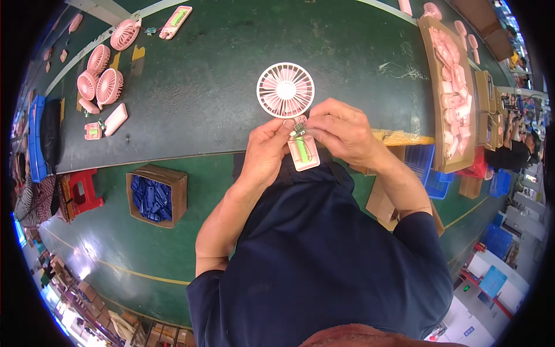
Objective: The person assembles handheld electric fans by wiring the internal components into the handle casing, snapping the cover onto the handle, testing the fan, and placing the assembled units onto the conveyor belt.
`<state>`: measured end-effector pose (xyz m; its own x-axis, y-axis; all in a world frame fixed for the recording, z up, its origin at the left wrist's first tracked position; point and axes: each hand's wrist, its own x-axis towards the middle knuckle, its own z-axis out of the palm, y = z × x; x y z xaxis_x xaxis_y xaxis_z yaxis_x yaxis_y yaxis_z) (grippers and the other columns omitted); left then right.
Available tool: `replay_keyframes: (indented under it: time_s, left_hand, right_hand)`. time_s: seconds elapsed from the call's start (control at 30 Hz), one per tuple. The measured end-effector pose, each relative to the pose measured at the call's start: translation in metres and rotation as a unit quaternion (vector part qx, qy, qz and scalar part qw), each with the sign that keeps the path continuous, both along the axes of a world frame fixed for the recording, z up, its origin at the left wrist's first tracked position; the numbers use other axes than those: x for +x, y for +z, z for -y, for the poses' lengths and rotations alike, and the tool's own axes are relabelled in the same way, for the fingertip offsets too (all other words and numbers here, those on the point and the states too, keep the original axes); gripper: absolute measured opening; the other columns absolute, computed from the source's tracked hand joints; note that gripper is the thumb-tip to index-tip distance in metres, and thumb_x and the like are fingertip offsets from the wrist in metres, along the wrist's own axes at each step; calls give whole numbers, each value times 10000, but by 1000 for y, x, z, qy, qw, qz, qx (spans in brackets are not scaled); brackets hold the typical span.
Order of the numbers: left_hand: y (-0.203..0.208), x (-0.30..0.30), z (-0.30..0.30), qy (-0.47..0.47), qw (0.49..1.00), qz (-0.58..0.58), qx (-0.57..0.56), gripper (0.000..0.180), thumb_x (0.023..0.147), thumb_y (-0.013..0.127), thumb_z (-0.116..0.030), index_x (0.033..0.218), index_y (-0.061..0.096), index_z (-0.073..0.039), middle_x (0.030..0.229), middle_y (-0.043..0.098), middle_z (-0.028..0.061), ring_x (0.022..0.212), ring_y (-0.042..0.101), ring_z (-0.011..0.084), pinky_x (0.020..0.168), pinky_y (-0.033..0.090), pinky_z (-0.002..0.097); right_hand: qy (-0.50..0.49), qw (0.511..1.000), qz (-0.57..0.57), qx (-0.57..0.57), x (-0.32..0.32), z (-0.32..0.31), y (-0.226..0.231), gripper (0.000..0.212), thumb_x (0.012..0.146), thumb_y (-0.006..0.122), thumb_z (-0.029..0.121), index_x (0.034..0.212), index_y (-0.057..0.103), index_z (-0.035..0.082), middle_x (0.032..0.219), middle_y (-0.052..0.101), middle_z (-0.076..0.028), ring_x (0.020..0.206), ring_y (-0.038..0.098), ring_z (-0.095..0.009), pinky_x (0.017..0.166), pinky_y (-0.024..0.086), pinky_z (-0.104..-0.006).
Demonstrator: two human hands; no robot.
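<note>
A pink handheld fan [285, 89] lies in front of me at the table's near edge, its round grille with white rim turned up. Its handle shell [312, 163] is open toward me and shows a green battery [302, 149] inside. My left hand [263, 149] is closed on the left side of the fan's neck, thumb and fingers pinching it. Just below the grille sits a small circuit board [298, 130] with thin wires. The fingertips of my right hand [346, 132] are pinched together at the board's right side, partly hiding it.
Several pink fan heads [109, 87] and loose handle parts [115, 120] lie at the table's left. Farther back is an opened handle [175, 23] with a battery. A cardboard tray [432, 75] of pink shells stands right. A box of blue parts [179, 196] stands on the floor.
</note>
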<state>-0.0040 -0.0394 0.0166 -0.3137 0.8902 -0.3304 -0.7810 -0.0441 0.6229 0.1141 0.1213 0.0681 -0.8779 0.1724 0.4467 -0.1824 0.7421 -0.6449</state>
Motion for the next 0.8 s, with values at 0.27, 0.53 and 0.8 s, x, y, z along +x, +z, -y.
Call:
replay_keyframes:
  time_s: [0.27,0.53,0.8]
  left_hand:
    - [-1,-4,0,-15,999,36,-24,295,1088,529,-209,1215,665,20,1057,716,69,936,706,148,850,602,341]
    - [4,-12,1,-57,997,53,-28,354,1109,457,-236,1282,594,41,1164,687,110,1045,701,198,930,590,384]
    - [3,-11,-2,-67,996,40,-35,354,1111,451,-233,1286,586,44,1178,683,118,1071,698,206,948,586,384]
  right_hand:
    - [-42,998,42,-23,2,6,-4,134,840,716,-8,973,707,-1,941,687,-121,778,700,-289,677,573,-377]
    - [-38,994,103,3,-1,5,1,112,848,722,24,957,699,14,941,655,-94,793,680,-296,679,554,-399]
    - [-48,991,123,33,1,5,6,133,834,730,11,962,696,14,946,644,-102,762,686,-304,645,558,-397]
